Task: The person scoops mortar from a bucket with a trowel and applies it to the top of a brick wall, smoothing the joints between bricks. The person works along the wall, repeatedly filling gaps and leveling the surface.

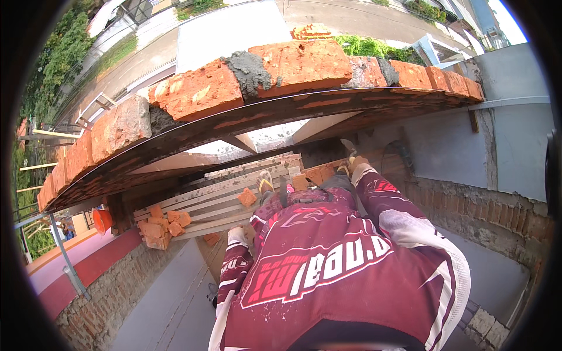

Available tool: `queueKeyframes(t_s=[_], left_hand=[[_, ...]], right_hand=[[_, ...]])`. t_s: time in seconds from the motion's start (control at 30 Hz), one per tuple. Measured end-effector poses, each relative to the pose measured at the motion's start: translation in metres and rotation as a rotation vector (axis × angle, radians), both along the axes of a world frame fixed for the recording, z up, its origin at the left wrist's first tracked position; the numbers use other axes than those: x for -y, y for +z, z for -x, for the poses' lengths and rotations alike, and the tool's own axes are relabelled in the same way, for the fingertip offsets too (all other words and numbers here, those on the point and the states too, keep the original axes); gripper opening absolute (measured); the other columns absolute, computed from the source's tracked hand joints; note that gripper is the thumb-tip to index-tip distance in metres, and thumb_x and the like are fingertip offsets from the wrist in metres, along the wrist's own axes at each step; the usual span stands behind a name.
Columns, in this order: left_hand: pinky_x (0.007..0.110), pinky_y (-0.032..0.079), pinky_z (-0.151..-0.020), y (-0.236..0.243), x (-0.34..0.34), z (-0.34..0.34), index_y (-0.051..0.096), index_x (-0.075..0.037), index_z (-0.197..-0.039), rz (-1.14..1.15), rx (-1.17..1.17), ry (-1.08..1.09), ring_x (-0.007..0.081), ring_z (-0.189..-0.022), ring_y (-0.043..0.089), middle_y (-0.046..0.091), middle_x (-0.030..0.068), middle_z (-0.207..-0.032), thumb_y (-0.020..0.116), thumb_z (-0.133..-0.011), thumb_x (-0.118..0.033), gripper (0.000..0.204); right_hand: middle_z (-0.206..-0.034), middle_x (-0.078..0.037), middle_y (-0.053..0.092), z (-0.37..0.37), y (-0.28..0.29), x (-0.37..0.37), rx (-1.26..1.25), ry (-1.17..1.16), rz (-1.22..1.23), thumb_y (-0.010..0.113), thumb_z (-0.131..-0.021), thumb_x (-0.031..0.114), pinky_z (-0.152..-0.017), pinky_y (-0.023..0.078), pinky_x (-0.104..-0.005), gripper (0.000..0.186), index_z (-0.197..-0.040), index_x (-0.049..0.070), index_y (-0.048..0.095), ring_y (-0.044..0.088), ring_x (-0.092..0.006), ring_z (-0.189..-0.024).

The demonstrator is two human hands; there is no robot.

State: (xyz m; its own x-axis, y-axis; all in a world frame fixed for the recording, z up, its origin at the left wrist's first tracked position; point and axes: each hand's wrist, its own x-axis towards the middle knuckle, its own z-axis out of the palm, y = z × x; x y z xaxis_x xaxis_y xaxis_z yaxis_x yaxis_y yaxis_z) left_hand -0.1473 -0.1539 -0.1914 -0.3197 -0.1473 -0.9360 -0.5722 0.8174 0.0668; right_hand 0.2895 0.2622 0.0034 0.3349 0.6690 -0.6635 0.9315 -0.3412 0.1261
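My right hand [357, 161] grips a trowel [348, 146], held out past my right foot, close to bricks [313, 175] on the boards. My left hand [237, 234] hangs low by my side near the board edge; its fingers are too hidden to tell whether they hold anything. My sandalled feet [266, 182] stand on wooden planks [216, 194]. Above them runs a curved course of red bricks [298, 64] with grey mortar [246, 73] between some, along a long dark edge.
Loose broken bricks [161, 225] lie at the left end of the planks. An orange round object [102, 220] and a metal post [70, 263] stand at left. A grey wall [509, 152] rises at right. A street and greenery show beyond the bricks, below.
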Motion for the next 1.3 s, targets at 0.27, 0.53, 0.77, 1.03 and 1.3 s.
queueKeyframes(t_s=[0.27, 0.53, 0.77, 1.03, 1.3], left_hand=[[0.045, 0.053, -0.066, 0.080, -0.165, 0.084, 0.060, -0.012, -0.118, -0.417, -0.216, 0.100, 0.0267, -0.087, 0.068, 0.067, 0.0074, -0.103, 0.059, -0.099, -0.036, 0.031], [0.049, 0.045, -0.091, 0.197, -0.306, 0.138, 0.049, -0.011, -0.134, -0.757, -0.317, 0.865, 0.0300, -0.112, 0.060, 0.055, 0.0103, -0.132, 0.038, -0.098, -0.068, 0.068], [0.048, 0.038, -0.094, 0.253, -0.342, 0.132, 0.049, -0.026, -0.133, -0.791, -0.297, 0.985, 0.0214, -0.118, 0.050, 0.054, -0.0011, -0.127, 0.038, -0.099, -0.058, 0.048], [0.045, 0.051, -0.088, 0.286, -0.352, 0.100, 0.058, -0.012, -0.123, -1.024, -0.250, 1.108, 0.0243, -0.105, 0.059, 0.062, 0.0057, -0.120, 0.043, -0.104, -0.037, 0.034], [0.044, 0.051, -0.088, 0.227, -0.240, 0.088, 0.058, -0.012, -0.123, -0.768, -0.340, 0.764, 0.0248, -0.104, 0.060, 0.062, 0.0061, -0.119, 0.043, -0.104, -0.038, 0.035]], right_hand=[[-0.114, -0.024, 0.069, -0.165, 0.028, 0.089, 0.057, -0.470, -0.578, 0.069, -0.080, 0.032, -0.092, 0.051, -0.0512, 0.043, -0.115, 0.007, 0.062, 0.065, -0.0425, -0.110], [-0.063, -0.010, 0.060, -0.183, 0.021, 0.152, -0.092, -1.103, -0.692, 0.064, -0.081, 0.019, -0.043, 0.048, -0.0374, 0.017, -0.085, 0.003, 0.060, 0.060, -0.0215, -0.050], [-0.077, -0.007, 0.064, -0.196, 0.114, 0.096, -0.287, -1.177, -1.357, 0.069, -0.086, 0.020, -0.047, 0.051, -0.0330, 0.024, -0.099, 0.003, 0.059, 0.063, -0.0181, -0.059], [-0.082, -0.003, 0.063, -0.192, 0.246, 0.009, -0.493, -0.765, -1.560, 0.070, -0.093, 0.022, -0.049, 0.048, -0.0256, 0.030, -0.114, 0.005, 0.058, 0.056, -0.0101, -0.057], [-0.080, -0.001, 0.059, -0.164, 0.278, -0.041, -0.515, -0.482, -1.511, 0.069, -0.093, 0.015, -0.052, 0.047, -0.0240, 0.025, -0.111, 0.004, 0.058, 0.054, -0.0081, -0.057]])
